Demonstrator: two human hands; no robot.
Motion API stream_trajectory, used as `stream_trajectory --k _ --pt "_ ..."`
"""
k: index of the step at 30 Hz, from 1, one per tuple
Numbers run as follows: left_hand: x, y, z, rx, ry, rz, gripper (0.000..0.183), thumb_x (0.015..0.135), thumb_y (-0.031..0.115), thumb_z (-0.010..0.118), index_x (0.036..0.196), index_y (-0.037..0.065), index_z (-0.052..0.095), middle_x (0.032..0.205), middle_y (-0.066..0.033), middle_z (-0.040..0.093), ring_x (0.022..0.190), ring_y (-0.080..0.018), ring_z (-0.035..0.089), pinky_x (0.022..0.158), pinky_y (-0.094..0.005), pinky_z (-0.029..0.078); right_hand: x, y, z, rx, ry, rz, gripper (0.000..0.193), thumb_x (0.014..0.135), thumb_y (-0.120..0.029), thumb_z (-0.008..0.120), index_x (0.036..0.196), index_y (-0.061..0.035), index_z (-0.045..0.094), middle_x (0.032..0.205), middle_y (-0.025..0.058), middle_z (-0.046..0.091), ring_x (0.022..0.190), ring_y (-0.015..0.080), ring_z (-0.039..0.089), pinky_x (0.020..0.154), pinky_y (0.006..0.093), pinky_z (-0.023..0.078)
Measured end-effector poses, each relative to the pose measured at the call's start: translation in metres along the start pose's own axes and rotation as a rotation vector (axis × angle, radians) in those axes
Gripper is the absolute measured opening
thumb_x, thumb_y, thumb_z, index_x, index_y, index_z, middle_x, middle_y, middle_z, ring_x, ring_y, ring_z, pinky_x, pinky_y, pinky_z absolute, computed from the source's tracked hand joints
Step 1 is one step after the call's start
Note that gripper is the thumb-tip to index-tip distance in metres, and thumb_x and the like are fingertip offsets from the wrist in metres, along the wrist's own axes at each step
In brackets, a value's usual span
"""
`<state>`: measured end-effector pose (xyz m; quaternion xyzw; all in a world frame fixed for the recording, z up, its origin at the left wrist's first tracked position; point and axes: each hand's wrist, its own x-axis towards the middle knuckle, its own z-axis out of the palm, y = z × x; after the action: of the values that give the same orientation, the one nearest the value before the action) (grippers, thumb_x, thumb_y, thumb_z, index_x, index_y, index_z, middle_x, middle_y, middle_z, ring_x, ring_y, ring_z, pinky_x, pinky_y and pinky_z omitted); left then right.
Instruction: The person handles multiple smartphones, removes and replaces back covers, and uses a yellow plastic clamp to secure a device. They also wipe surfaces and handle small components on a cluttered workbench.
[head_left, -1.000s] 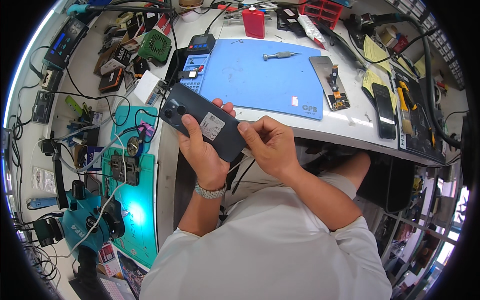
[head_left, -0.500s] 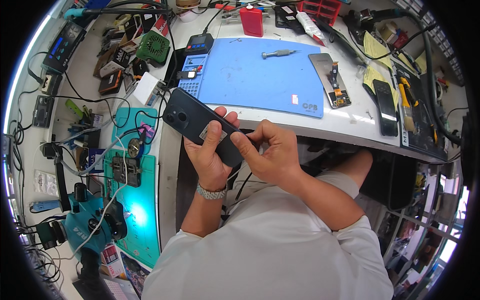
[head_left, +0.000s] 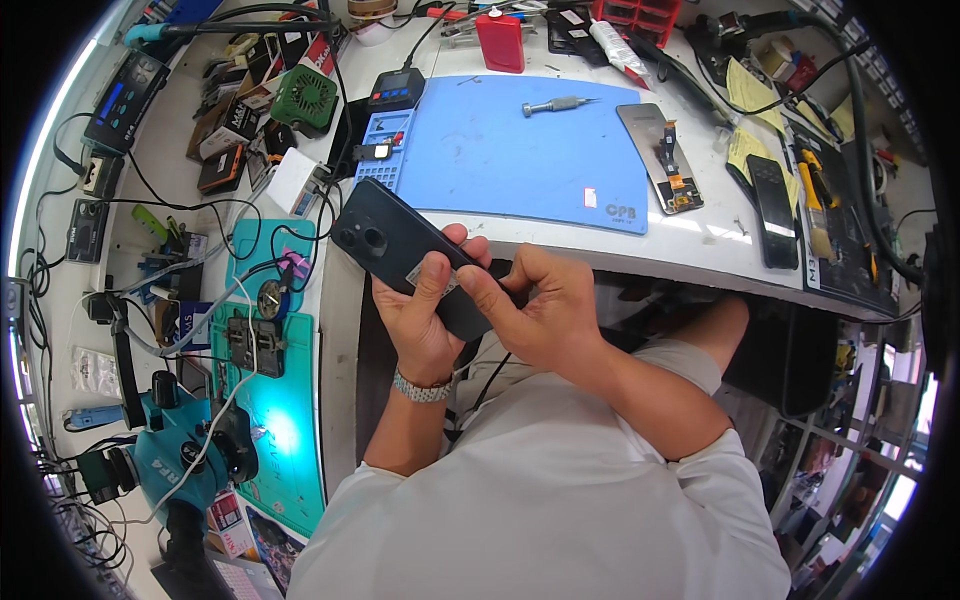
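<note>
A dark smartphone (head_left: 400, 243) is held up in front of the bench edge, its back with the round camera lenses facing me. My left hand (head_left: 425, 318) wraps round it from below, thumb across the back beside a small white label. With bent fingers, my right hand (head_left: 540, 305) grips the phone's right long edge, its thumb on the back. Whether the right fingers hold anything else is hidden. Beyond the hands lies a blue work mat (head_left: 500, 160). On it rests a grey precision screwdriver (head_left: 558, 105).
A detached phone screen (head_left: 655, 150) with a flex cable lies at the mat's right edge. Farther right are another dark phone (head_left: 772, 210) and a yellow-handled brush (head_left: 818, 225). At left stand a teal microscope (head_left: 175, 455) and a lit green mat (head_left: 280, 480). A red bottle (head_left: 500, 42) stands behind.
The view has shifted very slightly. Both hands keep their hold on the phone, which has moved a little to the right.
</note>
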<state>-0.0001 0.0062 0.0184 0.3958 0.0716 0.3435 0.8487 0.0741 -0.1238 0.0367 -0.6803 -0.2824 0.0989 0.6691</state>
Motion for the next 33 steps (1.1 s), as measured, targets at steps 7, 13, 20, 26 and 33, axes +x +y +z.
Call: stream_trajectory --k 7,13,20,26,33 --pt "0.006 -0.002 -0.005 -0.118 0.098 -0.101 0.031 0.102 0.003 0.073 0.131 -0.002 0.061 0.122 -0.0197 0.076 0.105 -0.0322 0.080 0.091 -0.0449 0.070 0.003 -0.003 0.003 0.103 -0.027 -0.007 0.041 0.096 -0.021 0.086 0.071 -0.0038 0.058 0.058 0.0054 0.060 0.054 0.0075 0.053 0.048 0.0303 0.042" --pt "0.005 -0.007 -0.015 -0.181 0.059 -0.135 0.032 0.100 -0.003 0.068 0.131 -0.001 0.063 0.120 -0.0183 0.075 0.102 -0.0309 0.079 0.090 -0.0437 0.069 -0.001 -0.011 -0.003 -0.010 -0.110 0.020 0.031 0.096 -0.019 0.083 0.077 -0.0014 0.066 0.067 0.0091 0.066 0.057 0.0110 0.061 0.051 0.0304 0.046" --pt "0.000 -0.008 -0.022 -0.002 0.090 -0.164 0.039 0.106 0.015 0.074 0.136 -0.006 0.059 0.123 -0.0168 0.070 0.112 -0.0274 0.070 0.092 -0.0423 0.063 0.002 0.020 0.005 -0.250 0.083 -0.184 0.023 0.092 -0.020 0.082 0.108 -0.0042 0.076 0.108 0.0225 0.077 0.105 0.0394 0.074 0.088 0.0499 0.058" --pt "0.008 -0.015 0.016 0.211 0.063 -0.233 0.053 0.115 0.041 0.052 0.142 -0.004 0.060 0.143 -0.0201 0.063 0.138 -0.0353 0.057 0.121 -0.0494 0.044 0.003 0.043 0.026 -0.341 -0.030 -0.722 0.063 0.102 -0.021 0.070 0.153 0.0089 0.047 0.161 0.0347 0.045 0.146 0.0551 0.046 0.124 0.0553 0.040" --pt "0.025 -0.013 -0.029 0.875 -0.041 0.147 0.047 0.110 0.033 0.057 0.130 -0.008 0.066 0.131 -0.0271 0.068 0.126 -0.0455 0.060 0.115 -0.0577 0.044 0.021 0.059 0.024 -0.149 -0.199 -0.587 0.051 0.110 -0.022 0.058 0.150 0.0076 0.049 0.135 0.0343 0.065 0.120 0.0517 0.065 0.103 0.0552 0.054"
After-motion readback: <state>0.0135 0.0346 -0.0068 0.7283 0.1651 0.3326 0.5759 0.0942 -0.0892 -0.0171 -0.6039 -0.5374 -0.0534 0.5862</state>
